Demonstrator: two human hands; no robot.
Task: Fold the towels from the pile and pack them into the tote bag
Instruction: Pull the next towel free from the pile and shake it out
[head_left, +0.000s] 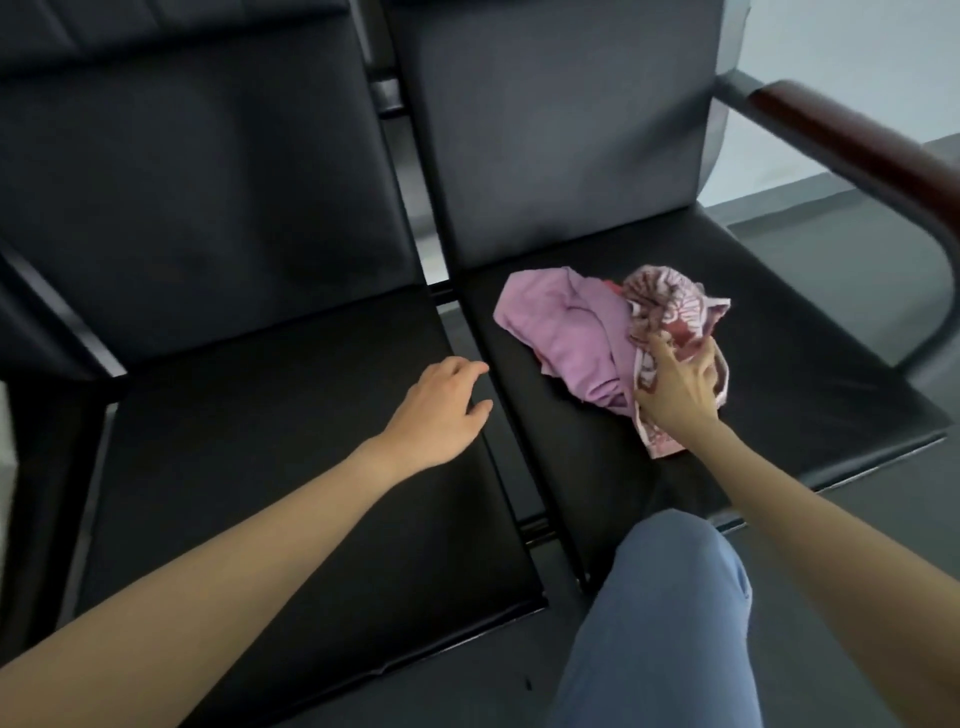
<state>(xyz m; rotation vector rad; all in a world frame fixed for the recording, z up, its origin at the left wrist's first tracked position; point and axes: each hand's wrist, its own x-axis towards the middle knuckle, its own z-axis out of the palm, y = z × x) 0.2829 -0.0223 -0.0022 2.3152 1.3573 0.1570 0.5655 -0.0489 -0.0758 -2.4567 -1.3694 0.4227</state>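
Observation:
A small pile of towels lies on the right black seat (779, 364). A plain lilac towel (566, 332) is crumpled on the left of the pile. A pink and white patterned towel (670, 301) is bunched on the right of it, with a bit of red cloth showing between them. My right hand (678, 389) reaches onto the patterned towel, fingers spread and touching the cloth; whether it grips is unclear. My left hand (441, 410) hovers with relaxed fingers over the right edge of the left seat (260, 467), holding nothing. No tote bag is in view.
Two black padded chairs stand side by side with a narrow gap between the seats. A dark wooden armrest (852, 150) curves along the right chair. My knee in blue jeans (665, 613) is at the bottom, over a grey floor.

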